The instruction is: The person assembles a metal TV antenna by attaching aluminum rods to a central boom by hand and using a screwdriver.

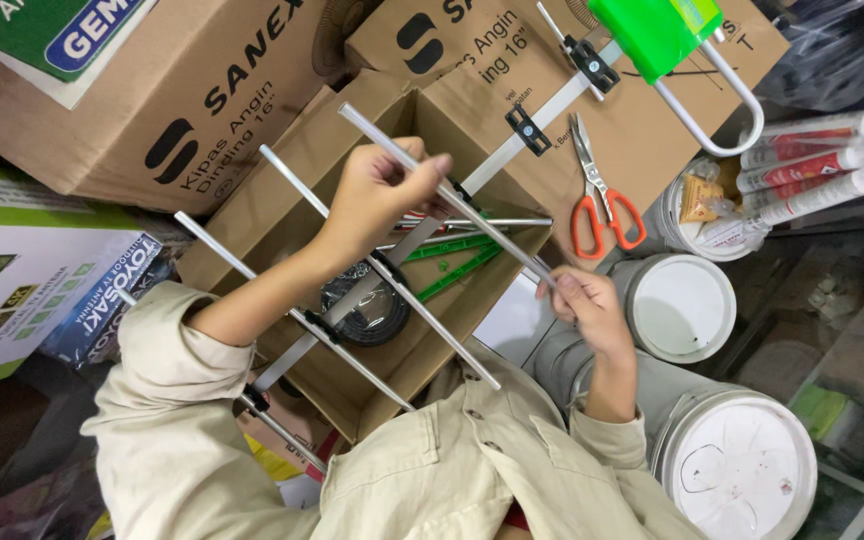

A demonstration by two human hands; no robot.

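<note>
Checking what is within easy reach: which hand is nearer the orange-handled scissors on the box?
Right. The right hand pinches the end of the metal rod just below the scissors. The left hand holds the rod farther to their left.
</note>
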